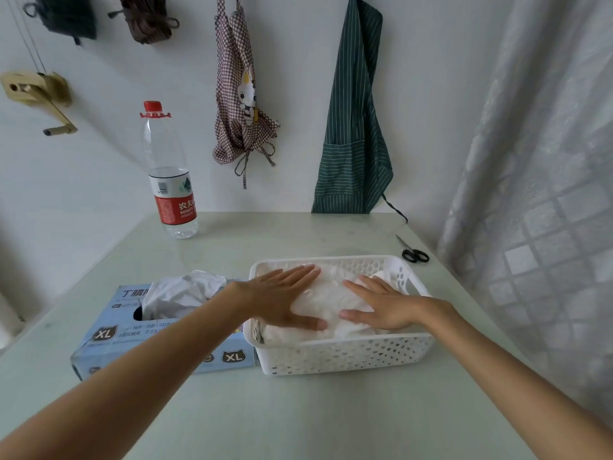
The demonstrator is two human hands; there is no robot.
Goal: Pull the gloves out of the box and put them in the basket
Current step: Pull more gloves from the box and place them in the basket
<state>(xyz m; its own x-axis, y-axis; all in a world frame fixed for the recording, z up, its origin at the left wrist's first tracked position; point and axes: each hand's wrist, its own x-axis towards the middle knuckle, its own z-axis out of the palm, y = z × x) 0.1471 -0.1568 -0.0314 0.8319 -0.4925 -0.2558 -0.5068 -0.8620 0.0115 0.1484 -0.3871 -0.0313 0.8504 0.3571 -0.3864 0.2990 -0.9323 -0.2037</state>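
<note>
A white perforated plastic basket (348, 355) stands on the table, right of centre. Inside it lies a pile of white gloves (328, 298). My left hand (282, 298) and my right hand (384, 303) both rest flat, palms down, on that pile with fingers spread. Touching the basket's left side is a light-blue glove box (109, 330) marked XL. A white glove (180, 292) sticks up out of its top opening. My left forearm crosses over the box's right half and hides it.
A water bottle with a red cap (170, 180) stands at the back left of the pale table (298, 419). Black-handled scissors (413, 252) lie at the back right. Aprons hang on the wall behind; a curtain (537, 194) borders the right side.
</note>
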